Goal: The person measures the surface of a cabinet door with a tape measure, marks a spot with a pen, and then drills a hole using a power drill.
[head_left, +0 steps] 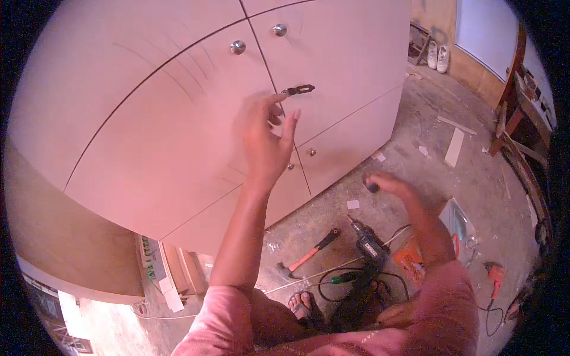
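Note:
A pale cabinet (178, 136) with round metal knobs fills the view ahead of me. My left hand (267, 133) is raised before its doors, fingers bent and thumb apart. Its index fingertip is at the near end of a small dark slotted hasp (301, 89) by the gap between the doors; whether it presses on the hasp I cannot tell. Out to the right and lower, my right hand (385, 181) is closed round a dark object with a rounded end (372, 187). The rest of that object is hidden in the fist.
On the concrete floor lie a hammer (309, 254), a power drill (369, 242) with its cord, an orange power tool (494, 279) and a clear plastic container (457, 222). Wooden strips (455, 147) lie farther right, near a wooden table (528, 113). White shoes (438, 57) stand by the wall.

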A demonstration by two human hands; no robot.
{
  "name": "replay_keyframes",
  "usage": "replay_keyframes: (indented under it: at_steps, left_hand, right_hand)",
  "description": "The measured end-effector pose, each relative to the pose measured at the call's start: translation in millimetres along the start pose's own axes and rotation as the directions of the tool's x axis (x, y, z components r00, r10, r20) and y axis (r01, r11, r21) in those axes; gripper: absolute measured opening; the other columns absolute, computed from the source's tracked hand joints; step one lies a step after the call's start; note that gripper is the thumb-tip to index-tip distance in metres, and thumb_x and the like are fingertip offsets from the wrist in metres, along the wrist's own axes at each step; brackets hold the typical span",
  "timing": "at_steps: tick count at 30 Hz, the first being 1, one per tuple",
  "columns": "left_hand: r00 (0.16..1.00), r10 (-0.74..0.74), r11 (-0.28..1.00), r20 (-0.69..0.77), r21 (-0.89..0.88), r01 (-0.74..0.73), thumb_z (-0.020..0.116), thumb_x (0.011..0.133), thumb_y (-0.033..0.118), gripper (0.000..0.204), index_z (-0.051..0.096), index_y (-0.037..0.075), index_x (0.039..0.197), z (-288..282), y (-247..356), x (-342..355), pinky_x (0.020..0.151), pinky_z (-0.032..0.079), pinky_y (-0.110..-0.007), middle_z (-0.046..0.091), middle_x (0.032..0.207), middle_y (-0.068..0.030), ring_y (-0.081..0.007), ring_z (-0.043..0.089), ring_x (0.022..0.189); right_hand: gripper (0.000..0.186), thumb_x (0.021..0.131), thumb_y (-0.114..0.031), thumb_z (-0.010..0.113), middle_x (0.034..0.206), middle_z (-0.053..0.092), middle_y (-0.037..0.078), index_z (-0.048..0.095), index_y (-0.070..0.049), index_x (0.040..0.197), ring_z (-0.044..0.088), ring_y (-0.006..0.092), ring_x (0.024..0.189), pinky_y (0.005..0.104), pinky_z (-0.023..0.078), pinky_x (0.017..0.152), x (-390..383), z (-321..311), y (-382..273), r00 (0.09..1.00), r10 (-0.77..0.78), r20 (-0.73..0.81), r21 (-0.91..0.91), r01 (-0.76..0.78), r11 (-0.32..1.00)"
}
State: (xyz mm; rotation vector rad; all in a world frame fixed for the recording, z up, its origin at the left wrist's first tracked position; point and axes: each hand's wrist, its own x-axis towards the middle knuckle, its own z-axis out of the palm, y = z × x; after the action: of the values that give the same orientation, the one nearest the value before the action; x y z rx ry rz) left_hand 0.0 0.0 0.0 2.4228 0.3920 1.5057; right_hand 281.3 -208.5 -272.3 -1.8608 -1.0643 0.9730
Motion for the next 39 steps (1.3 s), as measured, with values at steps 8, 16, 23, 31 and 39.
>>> replay_keyframes:
  at_steps: [8,16,23,31,39]
  left_hand:
    - [0.672,-0.281,0.891,0.685,-0.075,0.448,0.07,0.096,0.036,0.04,0.066,-0.003,0.099,-5.6,-5.8,-13.4,0.063,0.051,-0.034,0.067,0.083,-0.0124,-0.0166,0.062,0.07]
    - [0.715,-0.334,0.8,0.614,-0.216,0.559,0.073,0.094,0.024,0.024,0.064,0.002,0.098,-97.7,-21.6,8.2,0.059,0.043,-0.024,0.06,0.078,-0.0003,-0.008,0.053,0.068]
    - [0.796,-0.163,0.847,0.584,-0.331,0.416,0.076,0.09,0.009,0.023,0.056,0.007,0.101,-127.6,-0.1,41.8,0.061,0.038,-0.022,0.053,0.083,0.0041,-0.0054,0.048,0.071]
    - [0.878,0.364,0.845,0.31,0.286,-0.451,0.072,0.094,0.023,0.021,0.071,0.004,0.104,-73.6,28.0,175.4,0.074,0.052,-0.034,0.069,0.088,-0.0103,-0.0234,0.065,0.079]
    - [0.761,0.57,0.55,0.311,0.543,-0.634,0.073,0.089,0.025,0.022,0.075,0.009,0.103,-56.6,29.4,183.2,0.087,0.05,-0.041,0.069,0.094,-0.011,-0.0311,0.061,0.097]
  right_hand:
    - [0.065,0.091,-0.042,0.062,0.124,0.058,0.008,0.044,-0.007,0.142,0.059,0.017,0.097,0.0362,0.052,0.084,-47.2,75.4,-227.9,0.871,-0.489,-0.039,0.68,0.382,0.626]
    - [0.08,0.087,-0.05,0.075,0.112,0.062,0.018,0.034,-0.005,0.138,0.065,0.0267,0.096,0.0397,0.055,0.084,-20.6,146.3,-312.4,0.556,-0.646,-0.522,0.13,0.801,0.584]
    - [0.073,0.092,-0.033,0.07,0.12,0.062,0.021,0.035,0.0,0.147,0.064,0.03,0.109,0.0419,0.051,0.096,-40.9,204.7,-214.7,0.564,-0.603,-0.564,0.148,0.788,0.598]
    - [0.048,0.093,-0.017,0.056,0.123,0.056,0.023,0.052,0.0,0.137,0.053,0.0375,0.116,0.0463,0.043,0.103,12.2,237.5,-116.3,0.36,-0.393,-0.846,-0.072,0.653,0.754]
    - [0.046,0.098,-0.028,0.056,0.125,0.057,0.022,0.054,0.0,0.135,0.053,0.0378,0.117,0.0482,0.044,0.102,36.9,232.4,-129.7,0.373,-0.325,-0.869,-0.002,0.654,0.756]
